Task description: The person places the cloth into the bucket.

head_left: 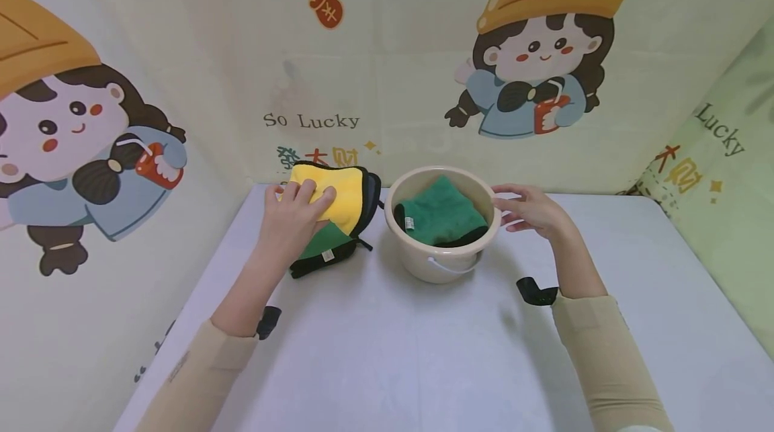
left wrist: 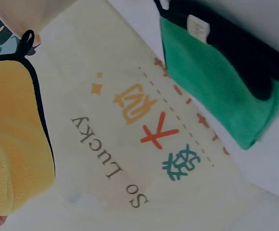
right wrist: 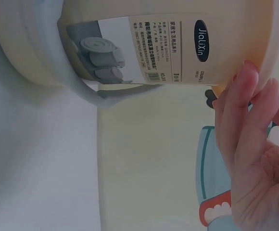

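Observation:
My left hand grips a folded yellow towel with black edging, raised above the table left of the bucket. The same yellow towel fills the left edge of the left wrist view. Beneath it a folded green towel with a black border and white tag lies on the table. A cream bucket stands upright, with another green towel folded inside it. On the bucket's right side, the fingertips of my right hand touch near the rim; its fingers are mostly straight in the right wrist view.
The white table ends at a cloth backdrop printed with cartoon figures and lettering. A light handle hangs down the bucket's front. A printed label shows on the bucket's side. Small black devices sit at both wrists.

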`<state>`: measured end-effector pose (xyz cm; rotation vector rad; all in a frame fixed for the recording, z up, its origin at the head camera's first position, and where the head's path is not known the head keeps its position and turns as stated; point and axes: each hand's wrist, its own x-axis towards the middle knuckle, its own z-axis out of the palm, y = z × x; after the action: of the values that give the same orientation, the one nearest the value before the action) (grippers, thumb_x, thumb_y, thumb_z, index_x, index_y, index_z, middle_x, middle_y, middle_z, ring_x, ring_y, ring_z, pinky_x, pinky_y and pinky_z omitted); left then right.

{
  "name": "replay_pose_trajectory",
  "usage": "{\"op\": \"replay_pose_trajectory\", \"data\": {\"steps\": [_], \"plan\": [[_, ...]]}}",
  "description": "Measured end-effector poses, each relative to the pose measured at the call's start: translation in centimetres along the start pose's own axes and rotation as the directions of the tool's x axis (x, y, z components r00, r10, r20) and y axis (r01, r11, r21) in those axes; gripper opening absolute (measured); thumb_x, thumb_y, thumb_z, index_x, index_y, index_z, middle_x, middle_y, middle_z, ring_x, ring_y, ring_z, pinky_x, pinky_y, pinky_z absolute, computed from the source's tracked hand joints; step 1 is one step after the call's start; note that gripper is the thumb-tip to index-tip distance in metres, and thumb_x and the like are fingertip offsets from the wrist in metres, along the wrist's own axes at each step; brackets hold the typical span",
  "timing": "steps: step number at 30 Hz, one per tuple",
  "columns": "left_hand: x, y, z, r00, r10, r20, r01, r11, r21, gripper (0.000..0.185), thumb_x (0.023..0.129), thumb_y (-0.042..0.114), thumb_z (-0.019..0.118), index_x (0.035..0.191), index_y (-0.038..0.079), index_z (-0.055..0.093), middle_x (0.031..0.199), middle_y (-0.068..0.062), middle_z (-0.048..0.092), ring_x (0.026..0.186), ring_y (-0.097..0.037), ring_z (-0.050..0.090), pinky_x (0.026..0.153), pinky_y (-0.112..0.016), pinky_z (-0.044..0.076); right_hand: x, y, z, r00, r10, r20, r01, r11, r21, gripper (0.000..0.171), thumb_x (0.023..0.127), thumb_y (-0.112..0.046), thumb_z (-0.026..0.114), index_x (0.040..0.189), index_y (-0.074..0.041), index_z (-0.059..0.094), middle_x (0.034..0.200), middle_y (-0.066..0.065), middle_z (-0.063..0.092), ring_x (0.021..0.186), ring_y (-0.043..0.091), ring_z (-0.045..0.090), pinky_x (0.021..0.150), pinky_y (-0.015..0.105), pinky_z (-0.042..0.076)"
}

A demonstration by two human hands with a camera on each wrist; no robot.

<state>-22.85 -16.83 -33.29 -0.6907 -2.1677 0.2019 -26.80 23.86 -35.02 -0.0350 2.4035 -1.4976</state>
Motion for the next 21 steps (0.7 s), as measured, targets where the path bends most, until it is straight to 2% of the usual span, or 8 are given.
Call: {"op": "replay_pose_trajectory", "data": {"steps": [12,21], "plan": [[3.2,1.2,0.5,0.999,-0.001,-0.048,-0.001,0.999,-0.036,0.051,0.068,0.028,0.081,0.104,0.017,0.048,0.091,-0.011,0.048,0.082,-0.032,0.047,0.070,-0.047,0.040,0.2,-0.1,0.2,1.000,0.012,-0.006,-0.012,1.000,0.006,0.057,0.090,-0.032,0.058,0.137,-0.007,0.038,0.105,0.016,0.056,0.076,0.015,0.062,0.067,0.027,0.054],[5.0,4.2,2.5,0.995,0.065,-0.069,-0.070,0.996,-0.064,0.045,0.072,0.030,0.078,0.104,0.019,0.048,0.093,-0.010,0.051,0.082,-0.031,0.051,0.072,-0.046,0.043,0.2,-0.2,0.1,1.000,0.016,-0.005,-0.016,1.000,0.009,0.057,0.090,-0.031,0.057,0.137,-0.007,0.037,0.105,0.016,0.056,0.076,0.015,0.062,0.067,0.027,0.054]]}}
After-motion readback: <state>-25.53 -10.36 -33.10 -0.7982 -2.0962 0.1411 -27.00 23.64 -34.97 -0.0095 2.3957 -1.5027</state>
